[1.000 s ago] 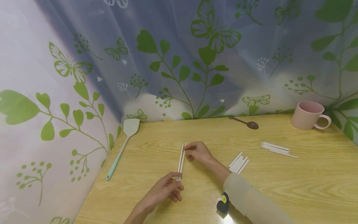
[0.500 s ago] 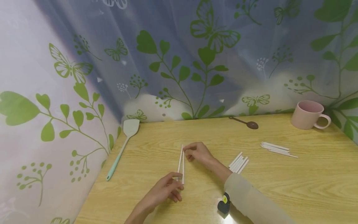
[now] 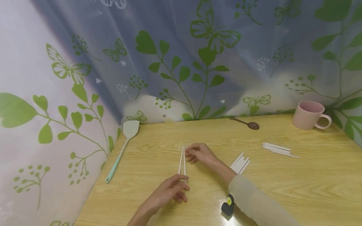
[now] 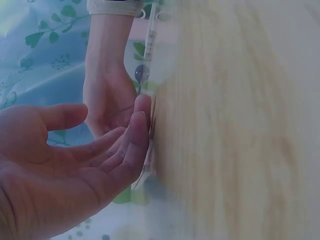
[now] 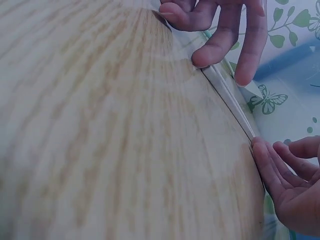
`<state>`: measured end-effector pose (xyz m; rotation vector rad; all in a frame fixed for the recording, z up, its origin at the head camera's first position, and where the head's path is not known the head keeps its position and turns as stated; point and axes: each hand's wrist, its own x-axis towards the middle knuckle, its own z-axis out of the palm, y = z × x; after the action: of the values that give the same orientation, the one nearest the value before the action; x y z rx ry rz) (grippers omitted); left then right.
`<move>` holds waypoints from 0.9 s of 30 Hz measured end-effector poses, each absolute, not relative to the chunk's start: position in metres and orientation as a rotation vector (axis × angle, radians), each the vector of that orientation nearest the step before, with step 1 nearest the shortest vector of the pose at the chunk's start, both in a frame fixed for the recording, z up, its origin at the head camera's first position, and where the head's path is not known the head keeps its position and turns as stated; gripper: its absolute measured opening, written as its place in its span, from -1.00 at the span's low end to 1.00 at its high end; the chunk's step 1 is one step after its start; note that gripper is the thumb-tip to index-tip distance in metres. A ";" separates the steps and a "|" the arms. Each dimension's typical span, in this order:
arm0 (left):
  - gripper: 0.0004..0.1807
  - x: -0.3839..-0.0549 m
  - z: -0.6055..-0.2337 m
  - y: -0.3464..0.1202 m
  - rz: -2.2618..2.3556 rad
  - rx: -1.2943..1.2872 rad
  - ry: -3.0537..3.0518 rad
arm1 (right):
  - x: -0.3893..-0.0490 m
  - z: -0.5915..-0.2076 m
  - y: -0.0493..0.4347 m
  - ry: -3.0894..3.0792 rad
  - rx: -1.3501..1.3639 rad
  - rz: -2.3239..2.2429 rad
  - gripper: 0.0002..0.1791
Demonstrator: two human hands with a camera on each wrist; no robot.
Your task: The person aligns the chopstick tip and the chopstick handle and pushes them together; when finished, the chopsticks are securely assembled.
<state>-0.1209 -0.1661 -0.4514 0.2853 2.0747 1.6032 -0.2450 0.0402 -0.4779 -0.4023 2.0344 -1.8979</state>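
Two thin white sticks lie on the wooden table in the head view, a left stick [image 3: 180, 160] and a right stick [image 3: 184, 161]. Their far ends meet and their near ends stand apart, making a narrow upside-down V. My left hand [image 3: 169, 191] rests its extended fingers over the near ends, which it partly hides. At the far tip, fingertips of my right hand [image 3: 201, 153] touch the right stick from the side. In the right wrist view the sticks [image 5: 227, 95] run between both hands, and the thumb of my right hand [image 5: 295, 180] stands away from them.
To the right lie a bundle of short white sticks [image 3: 239, 164] and another of longer ones [image 3: 277, 148]. A brown spoon [image 3: 252, 125] and a pink mug [image 3: 308, 116] are at the back. A spatula [image 3: 123, 150] lies along the left, and a patterned curtain [image 3: 169, 78] hangs behind.
The right stick's near end has swung right, away from the left stick, while the far ends have come together. The left hand has shifted slightly right; the right hand has barely moved.
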 end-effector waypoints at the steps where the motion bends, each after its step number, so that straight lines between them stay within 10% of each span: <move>1: -0.47 -0.121 -0.451 -0.166 1.606 0.283 2.074 | -0.245 -0.478 0.041 2.019 -0.397 -1.900 -0.69; 27: -0.48 -0.132 -0.437 -0.156 1.536 0.336 2.195 | -0.236 -0.476 0.063 1.678 -0.644 -1.865 -0.58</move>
<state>-0.1320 -0.1555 -0.4374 0.3363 2.1950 1.5365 -0.2360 0.0625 -0.4764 -0.6443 1.6779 -1.8650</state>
